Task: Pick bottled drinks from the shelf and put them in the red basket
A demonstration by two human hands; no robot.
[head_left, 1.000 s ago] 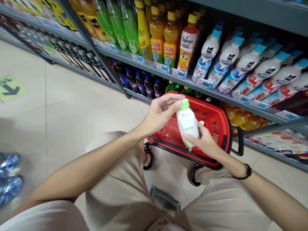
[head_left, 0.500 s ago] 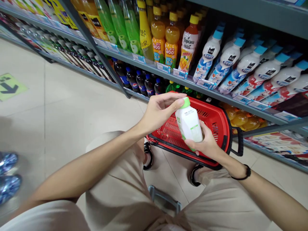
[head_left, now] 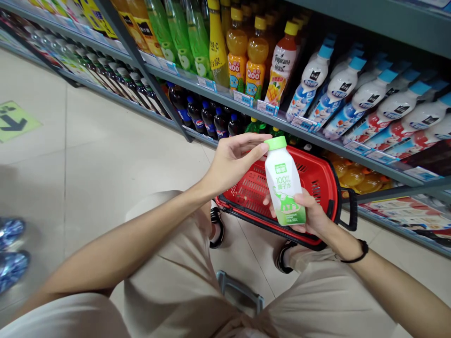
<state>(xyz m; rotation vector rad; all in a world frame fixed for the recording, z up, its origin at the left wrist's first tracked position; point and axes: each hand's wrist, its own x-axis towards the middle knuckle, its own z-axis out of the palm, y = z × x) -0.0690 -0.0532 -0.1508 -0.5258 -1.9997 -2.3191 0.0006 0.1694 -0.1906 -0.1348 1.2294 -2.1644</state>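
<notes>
A small white bottle [head_left: 283, 187] with a green cap and a green elephant label stands upright between my hands, label facing me. My right hand [head_left: 313, 217] cups its base from behind and below. My left hand [head_left: 232, 162] pinches the green cap with thumb and fingertips. Both hands hover over a red shopping basket [head_left: 317, 180] that sits on the floor in front of my knees.
Drink shelves [head_left: 299, 124] run along the right: green and orange juice bottles, white bottles with blue caps, dark cola bottles lower down. Pale tiled floor [head_left: 105, 155] opens to the left, with a green arrow sticker. Someone's blue patterned shoes [head_left: 12, 253] stand at the left edge.
The bottle has been turned round between my hands, so its printed front now faces me, and it has risen slightly to an upright pose.
</notes>
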